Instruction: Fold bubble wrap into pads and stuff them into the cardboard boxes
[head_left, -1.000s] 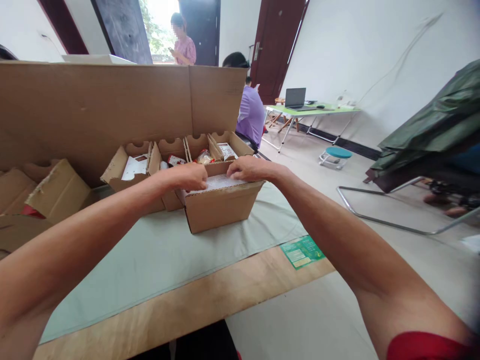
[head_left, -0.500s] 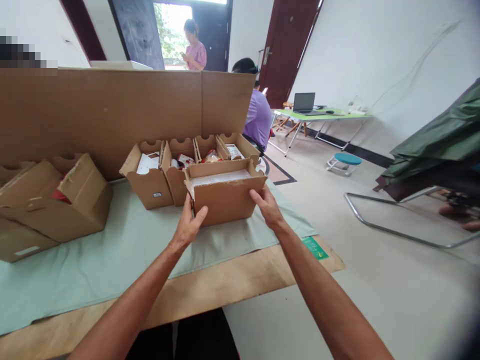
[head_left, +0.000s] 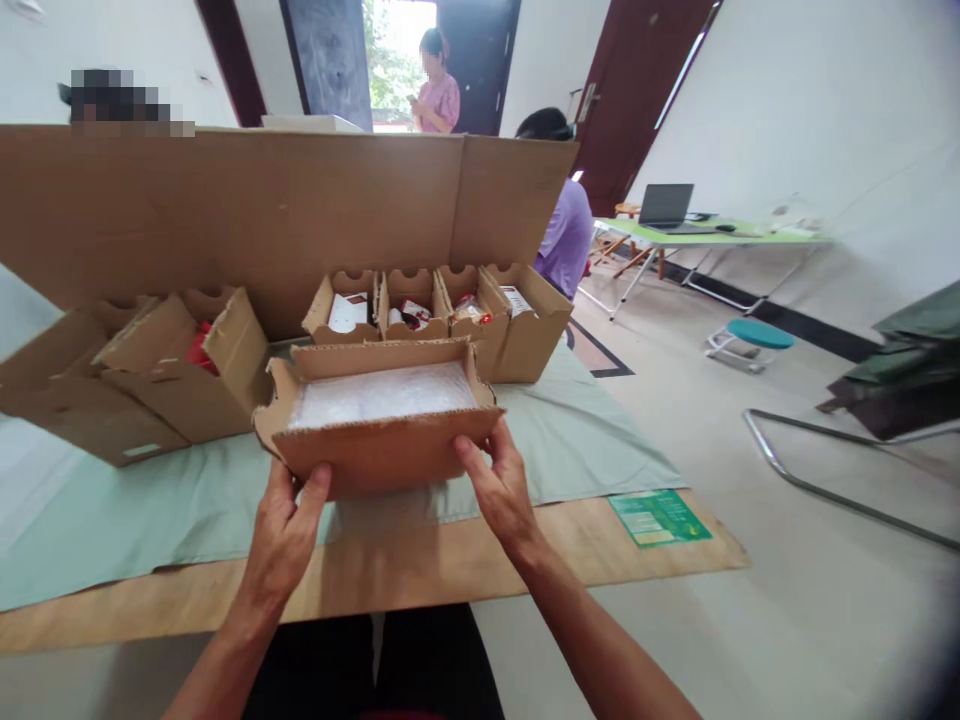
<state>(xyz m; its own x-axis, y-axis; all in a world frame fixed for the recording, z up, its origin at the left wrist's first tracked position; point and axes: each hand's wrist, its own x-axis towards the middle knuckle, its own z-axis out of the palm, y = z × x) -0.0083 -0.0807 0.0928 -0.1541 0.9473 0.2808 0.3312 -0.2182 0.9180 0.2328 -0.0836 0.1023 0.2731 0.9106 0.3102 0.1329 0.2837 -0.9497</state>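
Observation:
Between my hands is an open-topped cardboard box, held above the cloth near the table's front. Inside it lies something wrapped in clear bubble wrap. My left hand grips the box's left end, thumb on the front wall and fingers underneath. At the right end my right hand grips it the same way, thumb on the front. Behind it stands a row of several similar boxes, among them a cardboard box with white and red packets and a cardboard box with a white card.
More cardboard boxes stand at the left, one with something red inside. A tall cardboard panel rises behind the boxes. Pale green cloth covers most of the table. Beyond are people, a laptop table and a stool.
Both hands have brought the held box nearer and leftward, away from the row of boxes behind, and it is now tilted so more of its inside shows. The view has turned left.

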